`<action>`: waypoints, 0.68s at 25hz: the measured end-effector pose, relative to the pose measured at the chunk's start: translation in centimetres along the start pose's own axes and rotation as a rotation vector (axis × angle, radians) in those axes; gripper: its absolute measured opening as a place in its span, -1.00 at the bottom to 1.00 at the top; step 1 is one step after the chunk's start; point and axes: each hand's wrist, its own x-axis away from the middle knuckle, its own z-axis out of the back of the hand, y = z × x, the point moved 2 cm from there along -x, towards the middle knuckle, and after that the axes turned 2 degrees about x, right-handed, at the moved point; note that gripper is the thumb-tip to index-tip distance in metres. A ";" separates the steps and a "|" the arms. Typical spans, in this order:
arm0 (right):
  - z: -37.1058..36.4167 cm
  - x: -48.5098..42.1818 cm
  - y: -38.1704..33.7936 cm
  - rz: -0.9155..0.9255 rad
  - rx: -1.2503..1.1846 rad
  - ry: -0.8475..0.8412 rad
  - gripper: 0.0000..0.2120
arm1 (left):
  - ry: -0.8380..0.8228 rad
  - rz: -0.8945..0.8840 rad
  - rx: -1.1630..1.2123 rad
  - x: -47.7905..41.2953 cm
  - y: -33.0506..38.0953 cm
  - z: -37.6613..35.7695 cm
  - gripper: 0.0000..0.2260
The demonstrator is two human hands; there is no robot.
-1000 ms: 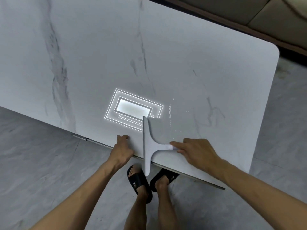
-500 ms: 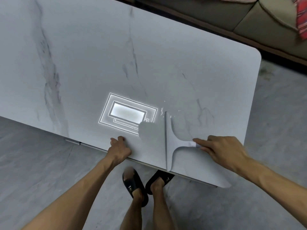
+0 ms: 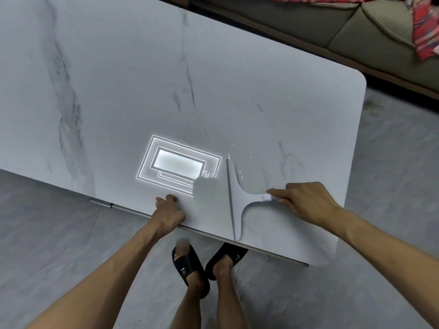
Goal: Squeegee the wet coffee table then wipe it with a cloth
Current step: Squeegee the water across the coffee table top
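Your right hand (image 3: 306,203) is closed around the handle of the squeegee (image 3: 237,198), fingers wrapped over the narrow end. Your left hand (image 3: 167,213) is curled over the near edge of the desk (image 3: 118,91), gripping it to steady you, and holds nothing else.

The squeegee lies flat on the desk near the front right corner, with its long blade running from the near edge away from you and the handle pointing right toward your grip. A few bright water beads (image 3: 240,173) sit just beside the far end of the blade. A ceiling light's reflection (image 3: 178,166) glares on the surface just left of it.

The squeegee is almost the same pale grey as the top, so it is easy to misjudge where the blade ends. If you lift or tilt the handle, the blade may skip and leave streaks. A stroke pushed toward the near edge would likely send water onto the floor (image 3: 47,233) by your sandals (image 3: 190,269), which could be slippery. No cloth for wiping is clearly in view here.
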 end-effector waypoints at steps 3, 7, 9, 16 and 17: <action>1.2 1.5 2.6 -0.099 0.067 -0.005 -0.61 | -0.015 -0.018 0.046 0.5 -0.4 0.7 -0.51; 2.9 0.7 -0.4 -0.024 0.056 0.042 -0.58 | 0.098 -0.042 0.163 1.0 -1.4 2.0 -0.57; 3.2 -1.5 -4.8 0.090 -0.028 0.042 -0.63 | 0.234 -0.026 0.260 1.3 -2.5 2.9 -0.60; 1.4 -11.7 -21.8 0.347 -0.195 0.000 -0.66 | 0.495 0.053 0.397 0.8 -8.7 7.2 -0.68; 1.4 -12.9 -22.7 0.338 -0.201 0.014 -0.66 | 0.483 0.058 0.373 0.5 -9.3 7.6 -0.64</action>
